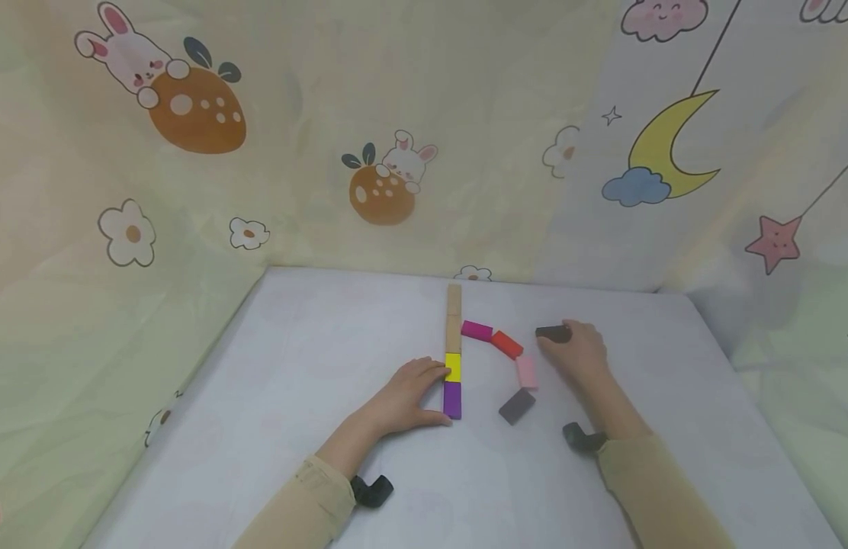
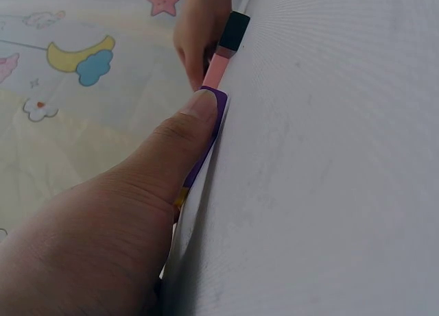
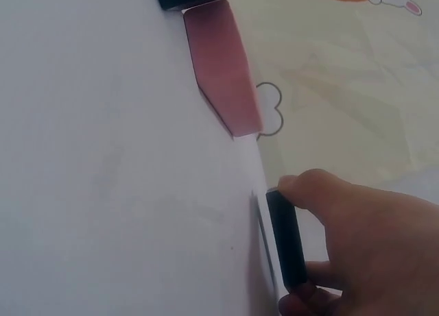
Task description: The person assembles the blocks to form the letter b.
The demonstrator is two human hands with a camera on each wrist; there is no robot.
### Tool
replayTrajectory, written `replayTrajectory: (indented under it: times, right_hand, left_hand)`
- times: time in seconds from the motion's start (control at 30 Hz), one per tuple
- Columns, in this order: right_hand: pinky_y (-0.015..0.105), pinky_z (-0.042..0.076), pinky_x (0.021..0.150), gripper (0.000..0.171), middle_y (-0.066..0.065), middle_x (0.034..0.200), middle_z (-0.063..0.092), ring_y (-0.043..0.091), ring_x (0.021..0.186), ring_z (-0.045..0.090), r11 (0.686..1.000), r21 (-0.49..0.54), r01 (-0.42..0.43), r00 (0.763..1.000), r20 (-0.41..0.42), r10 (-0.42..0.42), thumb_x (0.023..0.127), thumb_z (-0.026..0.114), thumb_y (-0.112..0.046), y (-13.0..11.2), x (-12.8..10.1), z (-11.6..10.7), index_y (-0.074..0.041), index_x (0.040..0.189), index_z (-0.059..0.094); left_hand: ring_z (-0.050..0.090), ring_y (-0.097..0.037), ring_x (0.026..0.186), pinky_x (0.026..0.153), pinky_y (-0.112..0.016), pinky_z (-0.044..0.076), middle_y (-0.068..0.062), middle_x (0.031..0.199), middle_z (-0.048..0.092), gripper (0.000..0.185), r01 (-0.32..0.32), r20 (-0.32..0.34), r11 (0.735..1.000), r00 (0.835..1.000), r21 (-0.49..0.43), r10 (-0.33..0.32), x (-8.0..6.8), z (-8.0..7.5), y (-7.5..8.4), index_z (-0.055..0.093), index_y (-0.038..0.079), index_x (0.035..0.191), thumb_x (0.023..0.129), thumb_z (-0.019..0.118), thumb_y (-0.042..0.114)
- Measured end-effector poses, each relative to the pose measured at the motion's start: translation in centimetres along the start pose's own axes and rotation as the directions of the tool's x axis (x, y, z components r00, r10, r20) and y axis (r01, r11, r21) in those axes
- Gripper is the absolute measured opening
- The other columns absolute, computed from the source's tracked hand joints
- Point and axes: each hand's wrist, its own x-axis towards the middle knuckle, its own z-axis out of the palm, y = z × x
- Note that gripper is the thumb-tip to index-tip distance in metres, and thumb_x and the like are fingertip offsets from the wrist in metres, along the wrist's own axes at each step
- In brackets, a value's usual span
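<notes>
Wooden blocks: nine; right hand (image 1: 580, 352) fingers pinch the black block (image 1: 553, 332), left hand (image 1: 406, 396) fingers rest straight.

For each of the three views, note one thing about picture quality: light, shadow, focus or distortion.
Head view: soft, even light, only faint shadows under the left hand and right hand; the table edges splay outward, wide-angle. Left wrist view: the thumb fills the frame, the purple block only an edge. Right wrist view: horizon tilted, the pink block soft, the dark block fairly sharp.
</notes>
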Motion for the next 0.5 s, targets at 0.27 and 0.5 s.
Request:
replayTrajectory:
  times: [0.27,0.5]
  right_hand:
    - [0.065,0.029,0.114,0.085,0.031,0.150,0.035,0.049,0.139,0.030,0.999,0.033,0.014,1.000,0.015,-0.014,0.091,0.058,-0.057,0.3,-0.5,-0.4,0.001,0.149,0.036]
    - [0.065,0.030,0.114,0.089,0.030,0.150,0.035,0.047,0.139,0.032,0.999,0.044,0.022,0.999,0.043,-0.024,0.090,0.057,-0.062,-0.1,-2.3,-1.2,0.002,0.149,0.035]
  left_hand:
    - [0.028,-0.021,0.150,0.123,-0.047,0.028,0.006,0.156,0.039,0.087,0.001,-0.003,1.000,1.000,0.000,-0.001,0.0,0.0,0.0,0.039,0.029,0.151,0.079,0.067,0.069]
    - [0.029,-0.022,0.149,0.123,-0.046,0.027,0.006,0.156,0.039,0.087,-0.004,-0.002,1.000,1.000,0.009,0.004,0.0,-0.1,0.0,0.039,0.029,0.151,0.079,0.067,0.069]
